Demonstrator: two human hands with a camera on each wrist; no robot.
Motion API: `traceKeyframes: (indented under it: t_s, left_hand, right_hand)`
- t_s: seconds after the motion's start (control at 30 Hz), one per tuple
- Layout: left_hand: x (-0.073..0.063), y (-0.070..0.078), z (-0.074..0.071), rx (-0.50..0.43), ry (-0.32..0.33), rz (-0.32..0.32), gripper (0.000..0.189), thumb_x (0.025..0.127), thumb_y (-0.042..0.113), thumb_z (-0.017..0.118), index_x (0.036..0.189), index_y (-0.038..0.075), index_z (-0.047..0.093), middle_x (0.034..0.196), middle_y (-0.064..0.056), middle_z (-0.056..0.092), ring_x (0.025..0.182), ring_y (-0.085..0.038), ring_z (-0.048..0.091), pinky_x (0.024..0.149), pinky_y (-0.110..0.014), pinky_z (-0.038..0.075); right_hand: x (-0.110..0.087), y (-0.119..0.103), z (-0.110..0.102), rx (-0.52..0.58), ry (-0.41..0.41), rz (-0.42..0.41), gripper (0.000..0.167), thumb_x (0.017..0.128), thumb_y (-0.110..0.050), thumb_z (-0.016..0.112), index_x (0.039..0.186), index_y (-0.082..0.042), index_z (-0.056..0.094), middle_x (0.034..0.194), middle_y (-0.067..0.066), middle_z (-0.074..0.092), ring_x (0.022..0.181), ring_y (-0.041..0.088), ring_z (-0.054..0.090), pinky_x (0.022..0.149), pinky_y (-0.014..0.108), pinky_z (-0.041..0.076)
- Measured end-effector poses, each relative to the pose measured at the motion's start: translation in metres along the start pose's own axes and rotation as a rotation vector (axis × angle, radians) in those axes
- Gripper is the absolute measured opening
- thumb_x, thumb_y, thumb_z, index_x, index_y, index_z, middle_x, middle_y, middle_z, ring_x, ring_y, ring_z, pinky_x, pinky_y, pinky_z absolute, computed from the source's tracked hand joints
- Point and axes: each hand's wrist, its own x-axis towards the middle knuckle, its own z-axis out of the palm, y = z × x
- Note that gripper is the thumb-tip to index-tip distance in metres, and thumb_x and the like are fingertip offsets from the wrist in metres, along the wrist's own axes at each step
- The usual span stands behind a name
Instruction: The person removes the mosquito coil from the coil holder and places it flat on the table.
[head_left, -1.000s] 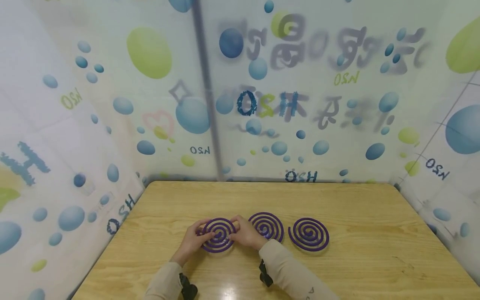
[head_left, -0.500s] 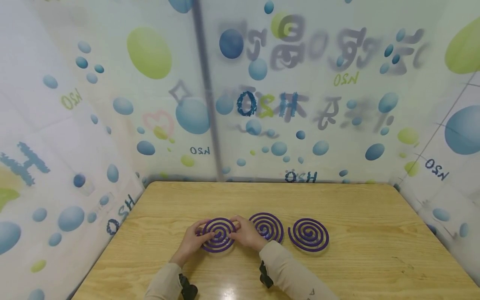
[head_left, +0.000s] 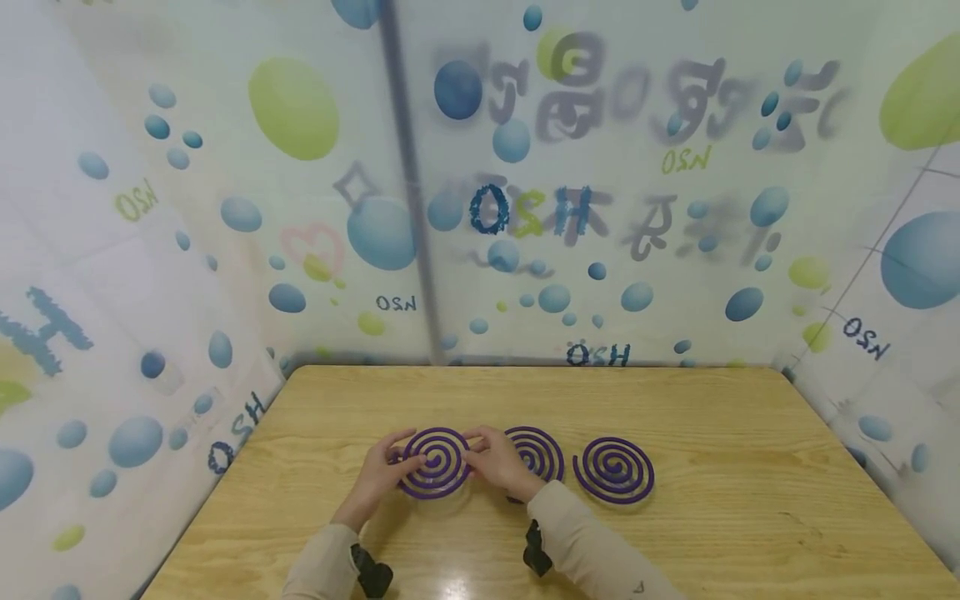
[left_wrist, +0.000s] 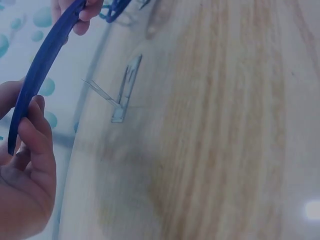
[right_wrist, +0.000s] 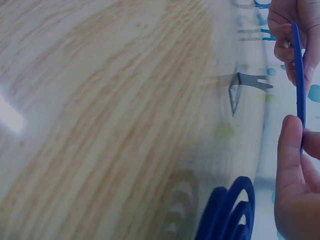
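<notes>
A purple mosquito coil (head_left: 432, 461) is held up above the table between both hands. My left hand (head_left: 378, 472) pinches its left edge, thumb on the near face. My right hand (head_left: 498, 461) pinches the opposite edge. Seen edge-on in the left wrist view, the coil (left_wrist: 42, 65) is a thin blue-looking band, slightly bowed. Below it, apart from it, a small metal coil stand (left_wrist: 118, 115) lies on the table with a prong sticking up; the right wrist view also shows this stand (right_wrist: 255, 81).
Right of the held coil, a second mosquito coil (head_left: 530, 457) is partly hidden by my right hand. A third coil (head_left: 613, 468) sits farther right. The wooden table (head_left: 720, 533) meets bubble-patterned curtain walls (head_left: 660, 333) at the back and sides.
Both hands have raised the coil slightly from where it was, keeping their grip on its edges. The head view has shifted a little. The other two coils stay in place.
</notes>
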Motion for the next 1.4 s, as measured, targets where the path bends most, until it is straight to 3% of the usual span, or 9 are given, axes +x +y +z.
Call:
traceKeyframes:
  t_s: [0.13,0.3,0.5,0.73,0.87,1.03,1.17,1.23,1.4]
  left_hand:
    - [0.000,0.004,0.000,-0.028,0.012,-0.024,0.052,0.078,0.012,0.067,0.124,0.002,0.046,0.101,-0.016,0.059,0.081,-0.019,0.058,0.067,-0.032,0.052]
    - [0.002,0.009,0.000,-0.145,0.029,-0.072,0.050,0.080,0.013,0.064,0.126,0.006,0.045,0.109,-0.019,0.055,0.086,-0.021,0.058,0.073,-0.034,0.052]
    - [0.002,0.012,0.001,-0.260,0.038,-0.062,0.051,0.081,0.009,0.062,0.128,0.005,0.041,0.116,-0.022,0.051,0.092,-0.020,0.058,0.080,-0.031,0.050]
    - [0.003,0.013,-0.001,-0.368,0.087,-0.030,0.050,0.082,-0.002,0.057,0.128,-0.001,0.038,0.113,-0.023,0.053,0.087,-0.013,0.060,0.081,-0.025,0.049]
    - [0.005,0.012,0.000,-0.375,0.107,-0.011,0.047,0.082,-0.004,0.056,0.126,-0.002,0.039,0.109,-0.020,0.056,0.084,-0.012,0.060,0.080,-0.027,0.050]
    - [0.012,0.012,0.003,-0.362,0.150,-0.043,0.044,0.082,-0.001,0.058,0.123,0.000,0.043,0.104,-0.013,0.060,0.080,-0.012,0.061,0.072,-0.028,0.053]
    - [0.018,0.012,0.005,-0.359,0.189,-0.063,0.044,0.081,-0.002,0.058,0.123,-0.001,0.044,0.106,-0.015,0.059,0.079,-0.012,0.061,0.070,-0.026,0.053]
    - [0.023,0.007,0.006,-0.355,0.213,-0.070,0.044,0.080,-0.001,0.060,0.122,-0.001,0.045,0.106,-0.016,0.059,0.079,-0.013,0.062,0.070,-0.026,0.053]
    - [0.052,-0.031,0.008,-0.385,0.262,-0.060,0.043,0.075,0.001,0.066,0.116,0.002,0.052,0.105,-0.016,0.060,0.081,-0.016,0.063,0.071,-0.028,0.053]
  right_hand:
    - [0.000,-0.005,-0.002,0.019,0.019,-0.007,0.031,0.082,-0.003,0.059,0.113,-0.003,0.054,0.084,0.007,0.059,0.063,0.027,0.062,0.052,0.034,0.053]
    - [0.002,-0.007,-0.004,0.049,0.034,-0.089,0.031,0.082,-0.001,0.058,0.113,0.001,0.052,0.086,0.011,0.059,0.065,0.020,0.061,0.060,0.038,0.054]
    - [0.007,-0.007,-0.007,0.080,0.099,-0.158,0.031,0.081,0.003,0.058,0.112,0.004,0.052,0.085,0.015,0.060,0.062,0.026,0.061,0.060,0.040,0.054]
    - [0.015,-0.009,-0.010,0.126,0.185,-0.118,0.032,0.080,0.002,0.059,0.112,0.005,0.052,0.087,0.017,0.061,0.062,0.020,0.061,0.061,0.039,0.054]
    - [0.019,-0.011,-0.011,0.161,0.201,-0.070,0.031,0.081,0.000,0.059,0.111,0.003,0.053,0.090,0.017,0.061,0.064,0.020,0.062,0.065,0.041,0.054]
    - [0.025,-0.010,-0.013,0.186,0.210,-0.024,0.028,0.082,0.000,0.058,0.110,0.003,0.054,0.090,0.016,0.062,0.068,0.018,0.062,0.069,0.038,0.053]
    - [0.029,-0.008,-0.012,0.187,0.215,-0.029,0.026,0.082,0.003,0.057,0.107,0.006,0.054,0.090,0.019,0.062,0.074,0.022,0.063,0.067,0.030,0.054]
    - [0.031,-0.007,-0.011,0.186,0.222,-0.023,0.025,0.081,0.005,0.057,0.105,0.007,0.054,0.091,0.021,0.062,0.077,0.025,0.063,0.066,0.028,0.054]
    - [0.039,-0.004,-0.011,0.182,0.245,0.022,0.026,0.079,0.007,0.057,0.105,0.007,0.055,0.093,0.020,0.061,0.079,0.025,0.062,0.067,0.027,0.054]
